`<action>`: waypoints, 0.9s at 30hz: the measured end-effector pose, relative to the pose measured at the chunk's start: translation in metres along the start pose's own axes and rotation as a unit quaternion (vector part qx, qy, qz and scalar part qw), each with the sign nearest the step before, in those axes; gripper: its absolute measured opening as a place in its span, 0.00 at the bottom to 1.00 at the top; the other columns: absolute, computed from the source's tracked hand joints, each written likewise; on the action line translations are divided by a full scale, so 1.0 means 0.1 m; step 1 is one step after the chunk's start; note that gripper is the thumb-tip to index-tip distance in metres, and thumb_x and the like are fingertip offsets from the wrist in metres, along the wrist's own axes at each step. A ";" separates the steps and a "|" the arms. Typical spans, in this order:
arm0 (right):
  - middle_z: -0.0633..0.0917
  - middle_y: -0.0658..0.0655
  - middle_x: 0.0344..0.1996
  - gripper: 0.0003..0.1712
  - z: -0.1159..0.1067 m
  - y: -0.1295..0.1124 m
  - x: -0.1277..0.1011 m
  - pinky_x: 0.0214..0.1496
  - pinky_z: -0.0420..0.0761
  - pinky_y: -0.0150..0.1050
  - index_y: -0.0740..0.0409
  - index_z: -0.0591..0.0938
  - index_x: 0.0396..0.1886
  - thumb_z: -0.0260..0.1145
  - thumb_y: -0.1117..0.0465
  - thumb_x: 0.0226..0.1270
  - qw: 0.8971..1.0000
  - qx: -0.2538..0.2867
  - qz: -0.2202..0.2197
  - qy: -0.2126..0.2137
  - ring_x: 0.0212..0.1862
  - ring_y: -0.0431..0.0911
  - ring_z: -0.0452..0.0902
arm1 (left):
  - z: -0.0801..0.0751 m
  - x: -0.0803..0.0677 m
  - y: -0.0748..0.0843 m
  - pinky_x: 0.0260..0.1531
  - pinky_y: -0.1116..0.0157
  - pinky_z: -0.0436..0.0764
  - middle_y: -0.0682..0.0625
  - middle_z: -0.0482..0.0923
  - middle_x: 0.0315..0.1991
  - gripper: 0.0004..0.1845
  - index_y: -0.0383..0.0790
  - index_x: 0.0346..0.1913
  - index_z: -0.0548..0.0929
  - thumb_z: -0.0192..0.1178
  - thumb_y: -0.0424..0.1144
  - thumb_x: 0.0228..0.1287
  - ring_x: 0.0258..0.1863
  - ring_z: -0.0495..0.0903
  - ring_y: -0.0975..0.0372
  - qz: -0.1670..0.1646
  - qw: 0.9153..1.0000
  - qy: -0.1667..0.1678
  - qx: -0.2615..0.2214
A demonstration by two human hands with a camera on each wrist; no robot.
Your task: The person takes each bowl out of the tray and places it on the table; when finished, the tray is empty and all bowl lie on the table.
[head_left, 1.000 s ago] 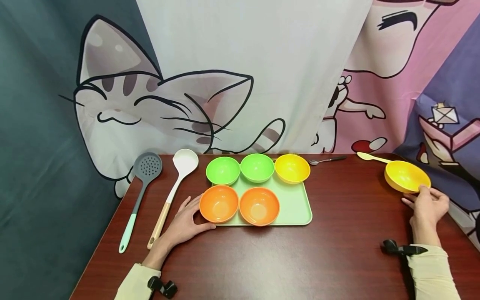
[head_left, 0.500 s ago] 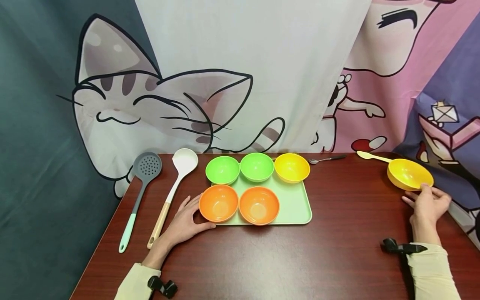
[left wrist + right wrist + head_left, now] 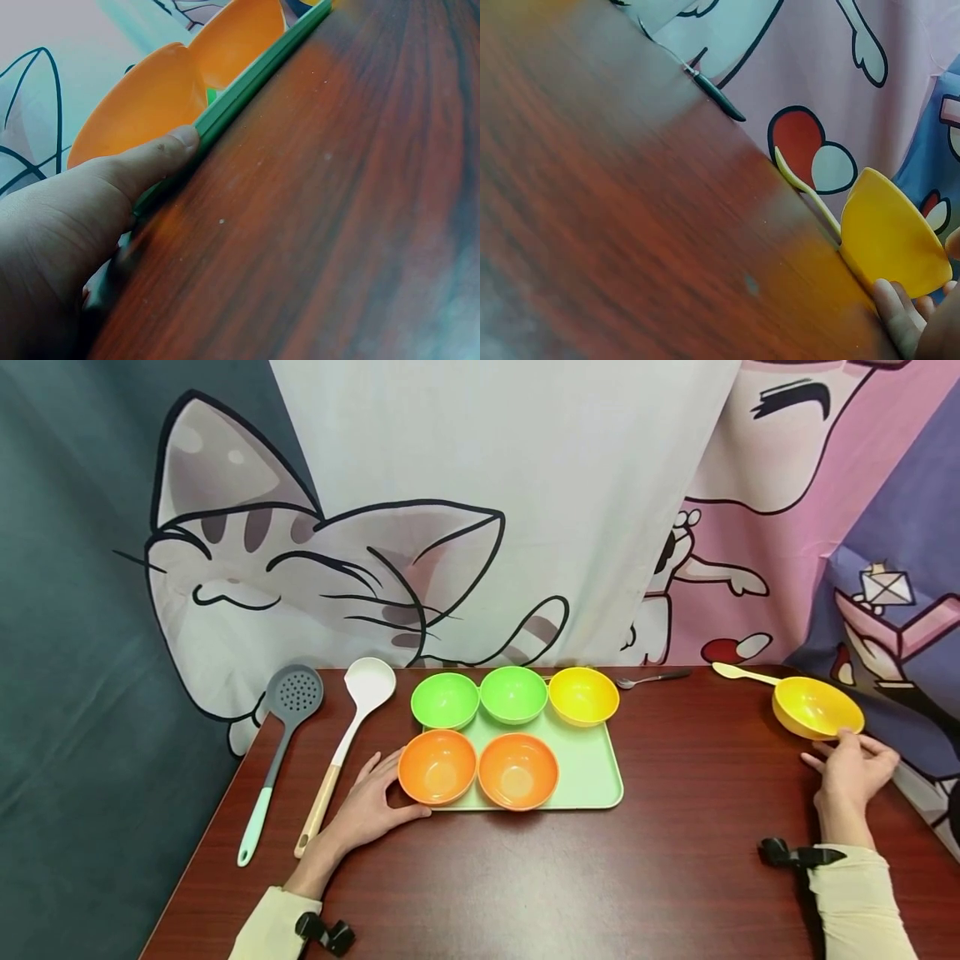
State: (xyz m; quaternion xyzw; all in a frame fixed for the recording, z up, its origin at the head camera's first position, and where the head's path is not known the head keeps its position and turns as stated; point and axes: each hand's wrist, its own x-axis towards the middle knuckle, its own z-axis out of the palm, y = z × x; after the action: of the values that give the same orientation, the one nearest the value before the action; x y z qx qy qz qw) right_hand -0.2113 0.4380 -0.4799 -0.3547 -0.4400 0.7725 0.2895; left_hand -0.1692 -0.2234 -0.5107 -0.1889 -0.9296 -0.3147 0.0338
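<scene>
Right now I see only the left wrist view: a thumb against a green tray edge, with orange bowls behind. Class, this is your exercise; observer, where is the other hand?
Observer: The right hand is far off at the right end of the dark wooden table, with its fingertips on the near rim of a round yellow plastic bowl that sits tilted.
Operator: What else is on the tray?
Observer: Behind the orange bowls, the pale green rectangular tray carries two green plastic bowls and a second yellow bowl.
Operator: Is anything left of my hand?
Observer: A white ladle with a wooden handle and, beyond it, a grey slotted skimmer.
</scene>
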 end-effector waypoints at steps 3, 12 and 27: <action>0.68 0.50 0.41 0.10 -0.02 0.02 -0.05 0.10 0.78 0.35 0.50 0.67 0.40 0.60 0.64 0.70 1.000 0.001 -0.016 0.014 0.17 0.42 0.82 | 0.01 0.00 0.00 0.77 0.43 0.49 0.53 0.71 0.71 0.49 0.49 0.72 0.71 0.71 0.68 0.49 0.75 0.62 0.54 0.002 1.000 0.001 0.001; 0.83 0.53 0.18 0.03 0.04 0.08 -0.19 0.08 0.75 0.32 0.59 0.75 0.32 0.59 0.68 0.66 0.994 0.057 -0.084 0.032 0.12 0.42 0.79 | -0.01 -0.02 0.03 0.76 0.41 0.50 0.51 0.72 0.70 0.48 0.48 0.71 0.72 0.72 0.66 0.48 0.75 0.63 0.52 0.011 1.000 0.009 -0.002; 0.84 0.57 0.14 0.10 0.16 0.22 -0.26 0.13 0.80 0.34 0.67 0.78 0.24 0.64 0.68 0.66 0.991 0.067 -0.104 -0.057 0.14 0.44 0.81 | 0.00 -0.02 0.01 0.77 0.43 0.49 0.54 0.71 0.71 0.48 0.50 0.72 0.71 0.71 0.68 0.49 0.75 0.62 0.54 0.003 1.000 0.003 -0.004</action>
State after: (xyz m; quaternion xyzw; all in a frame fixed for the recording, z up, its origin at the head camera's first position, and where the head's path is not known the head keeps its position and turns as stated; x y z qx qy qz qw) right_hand -0.2121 0.4006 -0.4862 -0.2425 -0.4377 0.7845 0.3663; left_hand -0.1672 -0.2230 -0.5100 -0.1911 -0.9274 -0.3193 0.0371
